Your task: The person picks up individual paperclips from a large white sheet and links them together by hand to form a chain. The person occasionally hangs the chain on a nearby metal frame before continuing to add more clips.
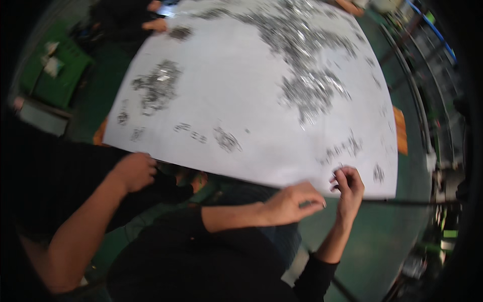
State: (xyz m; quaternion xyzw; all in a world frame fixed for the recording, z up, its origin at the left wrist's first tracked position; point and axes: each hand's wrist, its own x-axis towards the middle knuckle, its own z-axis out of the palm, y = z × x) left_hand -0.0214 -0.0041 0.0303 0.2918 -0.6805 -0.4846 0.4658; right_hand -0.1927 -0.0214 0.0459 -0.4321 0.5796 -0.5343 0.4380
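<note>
My left hand (pixel 294 204) hovers over the near edge of the white table (pixel 226 75), thumb and fingertips pinched together around something too small to make out. To its right, my right hand (pixel 351 183) is raised with curled fingers, pinching at a tiny dark piece that blur hides. Just beyond the right hand lies a loose row of small metal pieces (pixel 344 148). A small cluster of the same pieces (pixel 378 173) sits to its right, near the table corner.
A large heap of shiny metal pieces (pixel 307 65) spreads across the far right. A smaller pile (pixel 158 85) lies at left, with little groups (pixel 226 140) in front. A co-worker's hand (pixel 136 171) is at the near left edge; another person's hand (pixel 157 25) is at the far left.
</note>
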